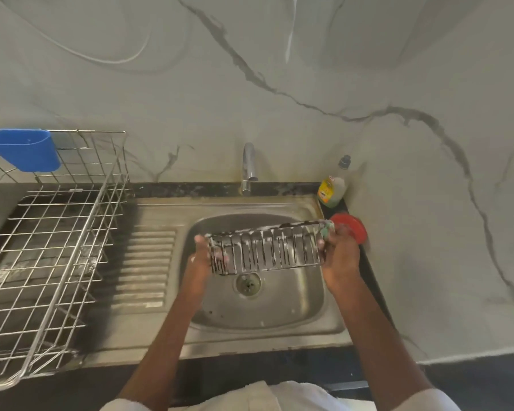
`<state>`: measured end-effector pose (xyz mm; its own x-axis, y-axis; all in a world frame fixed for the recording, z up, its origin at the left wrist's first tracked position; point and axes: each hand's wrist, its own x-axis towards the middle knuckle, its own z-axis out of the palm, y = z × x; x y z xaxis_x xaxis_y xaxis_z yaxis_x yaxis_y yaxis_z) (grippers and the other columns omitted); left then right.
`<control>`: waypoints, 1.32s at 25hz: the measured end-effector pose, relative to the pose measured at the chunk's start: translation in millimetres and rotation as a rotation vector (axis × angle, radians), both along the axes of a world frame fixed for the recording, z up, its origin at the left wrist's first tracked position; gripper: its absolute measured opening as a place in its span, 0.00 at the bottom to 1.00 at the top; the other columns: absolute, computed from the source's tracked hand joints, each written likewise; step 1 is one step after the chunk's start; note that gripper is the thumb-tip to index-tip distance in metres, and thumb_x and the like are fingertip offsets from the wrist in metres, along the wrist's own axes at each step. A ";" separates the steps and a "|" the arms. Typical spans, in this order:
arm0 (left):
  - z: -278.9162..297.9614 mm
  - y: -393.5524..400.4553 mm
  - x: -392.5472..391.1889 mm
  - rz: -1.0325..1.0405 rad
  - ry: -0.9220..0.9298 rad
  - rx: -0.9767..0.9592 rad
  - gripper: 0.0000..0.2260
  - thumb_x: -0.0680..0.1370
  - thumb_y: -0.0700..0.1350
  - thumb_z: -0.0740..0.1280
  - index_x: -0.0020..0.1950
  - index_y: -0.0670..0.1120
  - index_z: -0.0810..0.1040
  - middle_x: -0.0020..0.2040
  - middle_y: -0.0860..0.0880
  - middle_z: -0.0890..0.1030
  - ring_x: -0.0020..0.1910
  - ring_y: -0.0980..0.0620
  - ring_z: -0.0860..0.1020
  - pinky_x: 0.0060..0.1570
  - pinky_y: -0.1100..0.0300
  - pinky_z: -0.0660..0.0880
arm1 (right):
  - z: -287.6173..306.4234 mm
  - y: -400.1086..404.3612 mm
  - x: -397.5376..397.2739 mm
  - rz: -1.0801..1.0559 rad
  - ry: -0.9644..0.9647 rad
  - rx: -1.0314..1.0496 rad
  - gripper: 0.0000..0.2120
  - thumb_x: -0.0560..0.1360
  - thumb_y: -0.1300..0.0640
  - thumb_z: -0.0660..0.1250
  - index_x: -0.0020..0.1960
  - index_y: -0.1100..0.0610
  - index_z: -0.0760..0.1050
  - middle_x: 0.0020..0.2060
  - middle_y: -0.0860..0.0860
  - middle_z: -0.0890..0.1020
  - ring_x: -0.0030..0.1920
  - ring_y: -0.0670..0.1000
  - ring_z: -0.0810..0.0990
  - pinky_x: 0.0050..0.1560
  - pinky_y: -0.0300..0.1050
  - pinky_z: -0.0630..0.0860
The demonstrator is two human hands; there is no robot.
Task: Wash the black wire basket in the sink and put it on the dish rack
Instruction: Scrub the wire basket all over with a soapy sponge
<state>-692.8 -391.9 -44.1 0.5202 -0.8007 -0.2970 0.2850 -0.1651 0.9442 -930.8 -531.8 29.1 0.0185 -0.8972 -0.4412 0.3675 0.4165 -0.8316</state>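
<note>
The black wire basket (264, 249), long, narrow and streaked with white soap foam, is held level above the steel sink (306, 295). My left hand (204, 256) grips its left end, fingers curled through the wires. My right hand (340, 256) is at the right end and holds a greenish sponge (328, 226) against the basket's upper right corner. The dish rack (51, 247), a large wire frame with nothing on its floor, stands on the counter to the left of the sink.
A blue plastic cup holder (24, 149) hangs on the rack's back rail. The tap (249, 167) stands behind the sink with no water running. A dish soap bottle (334, 183) and a round red container (352, 228) sit at the sink's right back corner. The drainboard (149, 262) lies between rack and basin.
</note>
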 end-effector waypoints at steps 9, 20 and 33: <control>25.0 -0.6 -7.4 0.059 0.508 0.326 0.09 0.76 0.44 0.72 0.52 0.41 0.81 0.46 0.38 0.87 0.44 0.39 0.83 0.56 0.42 0.78 | -5.2 -3.5 -11.7 0.322 -0.010 -0.380 0.10 0.80 0.73 0.59 0.51 0.64 0.76 0.36 0.51 0.79 0.33 0.48 0.77 0.34 0.39 0.74; 15.7 8.1 -10.4 0.033 0.617 0.220 0.24 0.63 0.53 0.83 0.54 0.42 0.87 0.57 0.37 0.87 0.48 0.36 0.86 0.55 0.39 0.83 | -31.3 1.0 -39.1 0.418 0.141 -0.475 0.19 0.80 0.77 0.57 0.49 0.56 0.78 0.39 0.48 0.81 0.40 0.49 0.79 0.45 0.42 0.77; 9.9 -7.0 -17.0 0.172 0.391 0.085 0.26 0.86 0.66 0.55 0.57 0.49 0.85 0.51 0.44 0.89 0.46 0.45 0.88 0.43 0.51 0.84 | -3.2 61.6 123.7 0.670 0.674 -0.311 0.08 0.72 0.66 0.77 0.50 0.58 0.84 0.45 0.56 0.87 0.41 0.50 0.88 0.43 0.50 0.86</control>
